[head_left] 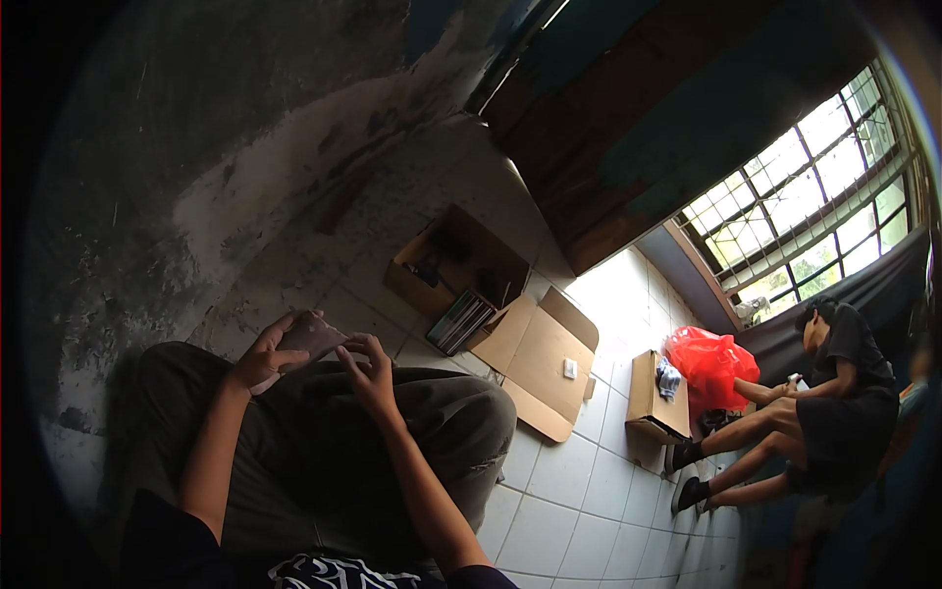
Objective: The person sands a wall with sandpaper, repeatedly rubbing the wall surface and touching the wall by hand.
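Above my lap, my left hand (267, 357) holds a thin, flat, greyish see-through piece (314, 337) that looks like a plastic sleeve. Its fingers lie behind the piece and the thumb is on the front. My right hand (370, 373) is at the right edge of the same piece, with thumb and fingertip close together on its corner. Shade makes any print or contents on the piece unreadable. Past my right knee stands an open cardboard box (407, 285) with dark items inside. A row of thin flat cases (461, 322) stands upright at its near side.
An unfolded cardboard sheet (540, 368) with a small white object (570, 368) lies on the tiled floor (559, 491). A closed carton (643, 398) carries a bundled cloth (668, 379). Beside a red plastic bag (711, 368) sits another person (834, 393). A worn wall (235, 196) borders my left.
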A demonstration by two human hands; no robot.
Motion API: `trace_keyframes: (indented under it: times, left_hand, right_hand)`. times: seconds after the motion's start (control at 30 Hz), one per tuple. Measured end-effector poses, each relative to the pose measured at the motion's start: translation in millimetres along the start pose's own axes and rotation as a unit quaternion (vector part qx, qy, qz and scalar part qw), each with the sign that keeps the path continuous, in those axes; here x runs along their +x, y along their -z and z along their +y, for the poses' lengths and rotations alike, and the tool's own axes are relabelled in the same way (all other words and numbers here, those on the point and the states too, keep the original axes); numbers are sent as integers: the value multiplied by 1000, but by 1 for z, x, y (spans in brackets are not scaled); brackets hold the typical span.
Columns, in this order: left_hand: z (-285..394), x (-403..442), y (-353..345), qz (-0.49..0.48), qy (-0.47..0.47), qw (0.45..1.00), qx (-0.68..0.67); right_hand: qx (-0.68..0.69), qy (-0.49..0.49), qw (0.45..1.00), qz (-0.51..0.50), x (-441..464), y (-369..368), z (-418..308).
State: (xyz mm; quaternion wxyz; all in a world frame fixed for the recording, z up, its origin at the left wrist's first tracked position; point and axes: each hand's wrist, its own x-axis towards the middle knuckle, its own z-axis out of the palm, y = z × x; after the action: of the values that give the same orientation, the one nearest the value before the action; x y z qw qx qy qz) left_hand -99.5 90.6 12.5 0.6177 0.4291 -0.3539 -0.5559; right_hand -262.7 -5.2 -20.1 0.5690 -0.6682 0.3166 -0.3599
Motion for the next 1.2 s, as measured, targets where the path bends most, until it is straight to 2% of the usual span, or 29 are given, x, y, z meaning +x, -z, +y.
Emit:
trace_keyframes:
  times: [0.17,0.27,0.57,0.8,0.97,1.0,1.07,1.13,1.2]
  left_hand:
    - [1,-1,1,1,-2,999,-33]
    - [-6,1,4,4,4,999,-44]
    - [0,-1,-5,9,7,998,63]
    - [-1,0,-7,3,0,998,69]
    - [3,-2,-10,-6,18,998,55]
    - [3,-2,-9,-6,3,997,76]
    - [3,-1,-12,-24,-12,996,88]
    - [3,-5,-10,28,-6,995,98]
    - [-5,-4,3,13,-10,995,95]
  right_hand:
    - [107,-20,992,-61,3,0,13]
    - [70,-31,996,-48,2,2,11]
    - [-5,-7,1000,3,2,-1,13]
    - [6,3,1000,4,3,-1,23]
    - [94,-14,995,-22,1,-1,24]
    - [75,27,996,-35,3,-1,33]
    - [146,-12,988,-38,-2,3,10]
    - [147,-12,989,-21,-4,4,15]
    - [152,-11,988,-4,-3,2,22]
